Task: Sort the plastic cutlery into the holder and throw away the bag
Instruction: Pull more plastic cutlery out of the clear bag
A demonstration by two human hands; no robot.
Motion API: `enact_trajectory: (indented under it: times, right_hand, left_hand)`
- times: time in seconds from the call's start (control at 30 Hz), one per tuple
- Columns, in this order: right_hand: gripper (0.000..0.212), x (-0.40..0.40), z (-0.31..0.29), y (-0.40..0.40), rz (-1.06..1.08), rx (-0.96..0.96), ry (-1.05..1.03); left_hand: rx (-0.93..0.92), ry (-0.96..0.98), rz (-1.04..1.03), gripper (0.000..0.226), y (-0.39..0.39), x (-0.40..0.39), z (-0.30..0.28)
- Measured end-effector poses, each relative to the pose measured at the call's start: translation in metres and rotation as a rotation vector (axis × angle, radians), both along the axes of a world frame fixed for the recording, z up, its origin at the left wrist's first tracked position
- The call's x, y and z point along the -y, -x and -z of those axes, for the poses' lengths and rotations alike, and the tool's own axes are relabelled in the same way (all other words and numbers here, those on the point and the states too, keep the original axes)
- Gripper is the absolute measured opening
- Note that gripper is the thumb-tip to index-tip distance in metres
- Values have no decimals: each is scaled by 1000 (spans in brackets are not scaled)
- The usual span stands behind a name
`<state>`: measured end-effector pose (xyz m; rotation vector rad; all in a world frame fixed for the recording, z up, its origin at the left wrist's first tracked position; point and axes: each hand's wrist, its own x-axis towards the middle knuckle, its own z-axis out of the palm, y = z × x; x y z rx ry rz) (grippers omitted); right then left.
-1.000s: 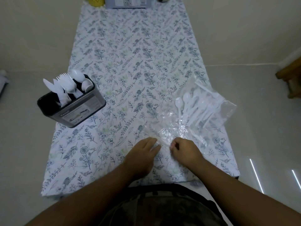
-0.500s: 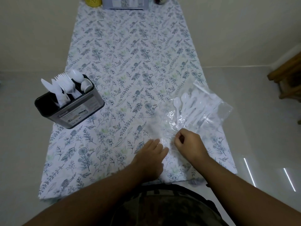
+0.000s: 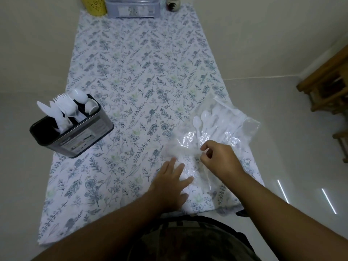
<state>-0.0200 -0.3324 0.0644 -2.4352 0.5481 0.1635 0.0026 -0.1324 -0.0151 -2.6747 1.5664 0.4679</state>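
Note:
A clear plastic bag (image 3: 243, 129) lies at the table's near right, with several white spoons (image 3: 209, 121) still inside it. My right hand (image 3: 220, 157) pinches the bag's near end with curled fingers. My left hand (image 3: 173, 183) lies flat with straight fingers on the bag's near edge and the cloth. A black cutlery holder (image 3: 75, 136) stands at the left table edge, holding white knives, forks and spoons (image 3: 66, 108).
A floral cloth (image 3: 139, 68) covers the narrow table. At its far end stand a yellow cup (image 3: 94, 5), a grey plastic box (image 3: 132, 6) and a small jar (image 3: 172, 3). Wooden furniture (image 3: 327, 87) stands on the floor to the right.
My right hand has moved up and right along the bag, lifting and pinching the plastic. My left hand shifted slightly right and flattened onto the bag's edge.

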Motion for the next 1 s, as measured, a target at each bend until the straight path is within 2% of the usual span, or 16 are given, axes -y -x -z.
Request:
enact_trajectory:
  times: [0.07,0.2,0.3,0.4,0.5,0.57,0.63,0.67,0.73,0.8,0.9,1.0]
  right_hand:
    - [10,-1,-1,0,-10,-29,-2]
    - [7,6,-25,-5,146,135,-21]
    - [9,2,-40,-6,167,200,-68]
    - [10,-14,-37,-2,153,177,-169]
    - [10,-28,-24,1,113,102,-178]
    - [11,-34,-19,3,70,60,-170]
    - [13,-35,-15,4,21,31,-220]
    - [16,-34,-14,4,-10,15,-246]
    - [18,-27,-12,4,-55,-15,-245]
    - [19,-13,-10,1,-41,-10,-179]
    - [21,20,-7,-10,-4,42,-16]
    - [30,55,6,-25,-28,27,183]
  left_hand:
    - [-17,-3,8,66,-1,-8,5]
    - [-55,12,11,61,-10,-32,13]
    - [-111,39,-37,57,-19,-45,10]
    - [-330,173,-276,70,-25,-35,-9]
    - [-529,477,-624,50,-24,-11,-34]
    - [-754,658,-838,44,-22,6,-53]
    - [-966,775,-1023,33,-22,21,-68]
    - [-1014,819,-1101,28,-22,26,-72]
    - [-1025,887,-1216,16,-25,32,-77]
    - [-982,902,-1288,16,-27,31,-76]
    - [-798,948,-1318,28,-28,20,-71]
    - [-558,992,-1259,39,-29,6,-62]
